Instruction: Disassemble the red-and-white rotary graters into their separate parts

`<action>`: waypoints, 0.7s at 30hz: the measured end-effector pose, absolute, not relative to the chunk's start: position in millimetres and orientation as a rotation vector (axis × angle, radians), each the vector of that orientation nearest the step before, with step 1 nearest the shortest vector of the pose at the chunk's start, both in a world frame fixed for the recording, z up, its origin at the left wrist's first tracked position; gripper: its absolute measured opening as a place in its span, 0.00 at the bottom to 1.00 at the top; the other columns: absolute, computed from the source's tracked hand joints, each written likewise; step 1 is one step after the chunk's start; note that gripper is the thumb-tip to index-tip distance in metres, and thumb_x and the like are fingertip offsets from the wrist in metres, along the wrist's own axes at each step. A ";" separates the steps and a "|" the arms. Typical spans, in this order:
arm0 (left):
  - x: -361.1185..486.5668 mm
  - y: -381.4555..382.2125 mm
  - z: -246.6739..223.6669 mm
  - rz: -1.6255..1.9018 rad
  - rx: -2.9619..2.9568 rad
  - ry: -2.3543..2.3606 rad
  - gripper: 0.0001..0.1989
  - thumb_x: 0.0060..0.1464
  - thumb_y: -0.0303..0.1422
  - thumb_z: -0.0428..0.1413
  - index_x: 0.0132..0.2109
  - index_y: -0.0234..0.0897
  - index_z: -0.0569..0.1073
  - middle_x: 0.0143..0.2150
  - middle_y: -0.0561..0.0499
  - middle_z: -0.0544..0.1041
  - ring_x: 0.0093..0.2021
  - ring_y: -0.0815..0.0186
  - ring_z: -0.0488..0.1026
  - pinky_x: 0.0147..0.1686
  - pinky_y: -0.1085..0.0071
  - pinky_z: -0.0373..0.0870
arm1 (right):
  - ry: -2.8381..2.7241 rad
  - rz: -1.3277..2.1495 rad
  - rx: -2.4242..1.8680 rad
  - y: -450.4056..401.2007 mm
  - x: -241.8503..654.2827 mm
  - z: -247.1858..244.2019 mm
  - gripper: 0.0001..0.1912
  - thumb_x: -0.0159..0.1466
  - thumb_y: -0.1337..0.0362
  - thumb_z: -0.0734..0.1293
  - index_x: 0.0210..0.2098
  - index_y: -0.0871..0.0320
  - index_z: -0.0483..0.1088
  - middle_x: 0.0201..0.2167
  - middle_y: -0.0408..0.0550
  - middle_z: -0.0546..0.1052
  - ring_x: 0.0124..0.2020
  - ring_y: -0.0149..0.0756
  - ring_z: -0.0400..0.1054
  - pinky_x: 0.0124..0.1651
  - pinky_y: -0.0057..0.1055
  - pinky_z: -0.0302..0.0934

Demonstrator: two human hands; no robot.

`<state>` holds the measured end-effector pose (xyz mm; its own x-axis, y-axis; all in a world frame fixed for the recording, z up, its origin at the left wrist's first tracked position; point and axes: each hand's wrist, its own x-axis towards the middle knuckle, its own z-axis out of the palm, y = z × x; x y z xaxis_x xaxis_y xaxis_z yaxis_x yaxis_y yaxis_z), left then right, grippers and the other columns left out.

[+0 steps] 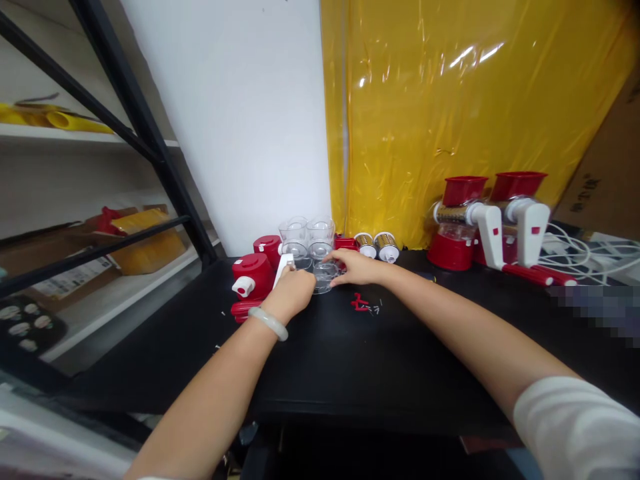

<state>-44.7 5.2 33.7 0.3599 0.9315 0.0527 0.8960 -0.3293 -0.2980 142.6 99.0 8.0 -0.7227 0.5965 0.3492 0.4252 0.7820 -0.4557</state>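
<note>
Transparent cup [324, 287], one: on the desk [380, 373], at the front of a cluster of transparent pieces [307, 232], between the two hands.

Right hand [357, 268], one: thumb and fingers parted, curved about the cup's right side; firmness of hold cannot be told.

Left hand [295, 292], one: fingers bent in, beside the cup and at a white crank arm [283, 269]; whether it grips either cannot be told.

Hazards, as judged: smooth plastic could slip from a loose hold; a sideways knock could tip the crowded pieces behind; a sweeping wrist could scatter the screws [377, 309] and small red parts [359, 303].

Obstructions: red housings [254, 275] and red handles [246, 310], close at left; grater drums [387, 247], behind the right hand.

Further stock: two upright rotary graters [453, 250], far right, beside white cables [575, 257].
</note>
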 end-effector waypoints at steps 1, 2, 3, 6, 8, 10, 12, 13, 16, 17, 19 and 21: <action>-46.9 4.7 37.0 0.155 -2.335 -1.634 0.11 0.57 0.26 0.53 0.40 0.36 0.81 0.38 0.38 0.82 0.43 0.52 0.79 0.50 0.56 0.64 | -2.463 0.496 -0.759 99.6 141.2 5.4 0.34 0.51 0.60 0.79 0.55 0.58 0.70 0.52 0.56 0.73 0.51 0.45 0.70 0.53 0.42 0.65; -49.3 4.3 40.6 0.116 -2.304 -1.648 0.10 0.58 0.28 0.54 0.39 0.36 0.81 0.38 0.38 0.82 0.43 0.51 0.79 0.50 0.55 0.64 | -2.443 0.514 -0.758 99.8 139.6 3.6 0.34 0.51 0.60 0.79 0.55 0.58 0.70 0.53 0.56 0.73 0.50 0.44 0.70 0.52 0.42 0.65; -51.8 4.0 44.1 0.069 -2.258 -1.663 0.09 0.58 0.30 0.55 0.38 0.35 0.81 0.38 0.38 0.82 0.44 0.49 0.78 0.49 0.55 0.65 | -2.432 0.531 -0.755 99.7 138.0 2.5 0.34 0.51 0.61 0.78 0.55 0.58 0.70 0.53 0.57 0.73 0.49 0.43 0.71 0.52 0.42 0.66; -58.4 4.2 51.7 -0.077 -2.145 -1.679 0.08 0.56 0.34 0.58 0.39 0.35 0.80 0.41 0.39 0.81 0.46 0.47 0.77 0.46 0.55 0.65 | -2.446 0.564 -0.715 99.3 132.6 1.5 0.33 0.51 0.64 0.78 0.55 0.60 0.69 0.52 0.56 0.74 0.47 0.41 0.71 0.51 0.41 0.66; -59.9 4.8 52.0 -0.122 -2.151 -1.659 0.11 0.54 0.34 0.61 0.44 0.36 0.79 0.42 0.40 0.81 0.48 0.47 0.76 0.46 0.57 0.65 | -2.476 0.563 -0.681 100.4 128.7 0.7 0.33 0.51 0.66 0.78 0.55 0.60 0.69 0.50 0.55 0.74 0.47 0.41 0.71 0.52 0.40 0.65; -58.7 5.5 49.2 -0.112 -2.189 -1.635 0.15 0.52 0.35 0.63 0.47 0.37 0.78 0.43 0.41 0.81 0.48 0.48 0.75 0.46 0.57 0.65 | -2.502 0.553 -0.676 103.1 125.2 -1.2 0.33 0.50 0.67 0.78 0.55 0.60 0.70 0.49 0.53 0.74 0.48 0.41 0.71 0.53 0.40 0.65; -56.3 6.3 45.5 -0.068 -2.220 -1.631 0.17 0.51 0.36 0.64 0.48 0.36 0.78 0.42 0.40 0.81 0.47 0.48 0.76 0.46 0.58 0.65 | -2.517 0.564 -0.669 107.0 122.9 -4.0 0.32 0.50 0.68 0.77 0.54 0.59 0.70 0.49 0.52 0.74 0.49 0.41 0.71 0.53 0.39 0.65; -55.2 6.8 43.9 -0.046 -2.226 -1.636 0.17 0.51 0.37 0.64 0.48 0.36 0.78 0.42 0.40 0.81 0.47 0.48 0.76 0.46 0.58 0.65 | -2.520 0.580 -0.655 108.9 122.2 -5.5 0.32 0.50 0.69 0.76 0.54 0.59 0.70 0.49 0.52 0.74 0.49 0.41 0.71 0.54 0.38 0.65; -53.4 8.3 41.0 0.006 -2.232 -1.665 0.16 0.52 0.38 0.64 0.47 0.36 0.79 0.42 0.39 0.81 0.47 0.48 0.76 0.46 0.58 0.65 | -2.511 0.653 -0.596 113.6 122.0 -10.5 0.32 0.51 0.69 0.75 0.55 0.60 0.69 0.51 0.53 0.74 0.50 0.41 0.71 0.54 0.37 0.65; -53.2 8.8 40.6 0.017 -2.235 -1.671 0.16 0.52 0.38 0.64 0.47 0.36 0.79 0.42 0.39 0.81 0.47 0.48 0.76 0.46 0.58 0.65 | -2.500 0.679 -0.582 114.6 122.1 -12.1 0.32 0.51 0.69 0.75 0.55 0.60 0.69 0.51 0.53 0.74 0.50 0.41 0.71 0.53 0.37 0.65; -53.1 9.8 39.9 0.036 -2.246 -1.677 0.15 0.54 0.38 0.63 0.47 0.36 0.80 0.41 0.38 0.82 0.47 0.48 0.77 0.47 0.57 0.64 | -2.477 0.715 -0.570 115.9 122.0 -15.3 0.33 0.51 0.69 0.75 0.56 0.60 0.68 0.52 0.54 0.73 0.50 0.41 0.71 0.53 0.38 0.66; -53.0 10.7 39.3 0.057 -2.251 -1.680 0.15 0.55 0.38 0.62 0.47 0.36 0.80 0.41 0.38 0.82 0.47 0.48 0.77 0.48 0.57 0.64 | -2.467 0.713 -0.581 116.6 121.2 -18.1 0.33 0.50 0.70 0.75 0.55 0.60 0.69 0.52 0.54 0.73 0.50 0.41 0.71 0.52 0.38 0.67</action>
